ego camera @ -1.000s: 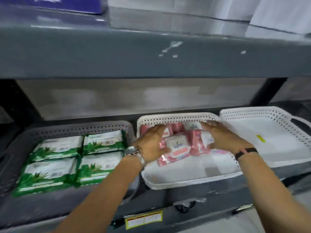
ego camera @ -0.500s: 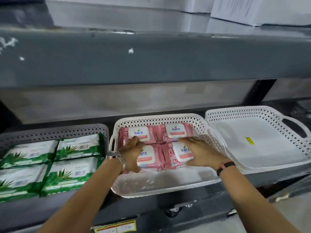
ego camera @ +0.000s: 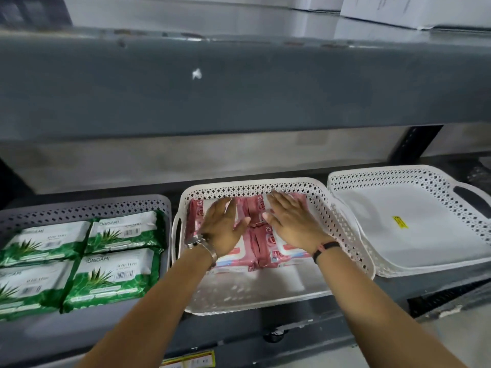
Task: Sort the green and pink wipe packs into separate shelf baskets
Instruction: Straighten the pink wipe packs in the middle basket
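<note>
Several pink wipe packs [ego camera: 253, 245] lie flat at the back of the middle white basket [ego camera: 342, 229]. My left hand [ego camera: 221, 227] rests flat on the left packs, fingers spread. My right hand [ego camera: 291, 221] lies flat on the right packs, fingers stretched toward the basket's back wall. Neither hand grips a pack. Several green wipe packs [ego camera: 79, 258] fill the grey basket [ego camera: 87, 205] on the left, laid in two rows.
A second white basket [ego camera: 414, 179] on the right holds only a small yellow sticker [ego camera: 400, 222]. A thick grey shelf beam [ego camera: 239, 86] hangs low above the baskets. The lower shelf's front edge [ego camera: 265, 333] runs below them.
Both hands have slid from the front pink packs toward the back of the basket and flattened out on top of the packs. The view has shifted a little.
</note>
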### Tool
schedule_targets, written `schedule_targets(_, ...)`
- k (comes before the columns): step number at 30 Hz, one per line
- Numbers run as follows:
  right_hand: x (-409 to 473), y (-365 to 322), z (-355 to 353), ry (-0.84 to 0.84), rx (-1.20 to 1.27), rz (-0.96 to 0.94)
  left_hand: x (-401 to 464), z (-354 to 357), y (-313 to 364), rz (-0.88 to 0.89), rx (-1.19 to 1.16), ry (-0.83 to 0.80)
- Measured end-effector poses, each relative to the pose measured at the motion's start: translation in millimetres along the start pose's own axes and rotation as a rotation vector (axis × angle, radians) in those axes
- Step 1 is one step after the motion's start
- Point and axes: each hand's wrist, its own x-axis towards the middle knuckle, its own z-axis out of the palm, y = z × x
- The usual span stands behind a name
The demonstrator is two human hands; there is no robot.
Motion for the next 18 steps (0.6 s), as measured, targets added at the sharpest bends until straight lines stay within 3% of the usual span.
schedule_targets(12, 14.5, -0.5, 34.0, 0.022, 0.032, 0.037, 3.4, 33.4, -7.4, -0.139, 0.181, -0.051)
schedule_targets(16, 11.8, 1.9, 22.6, 0.015, 0.203, 0.021, 6.2, 30.4, -3.6, -0.175, 0.262, -0.063)
schedule_targets(18, 6.4, 2.4, 14.8, 0.102, 0.353, 0.022, 4.1, 27.8, 0.0, -0.181, 0.260, -0.058)
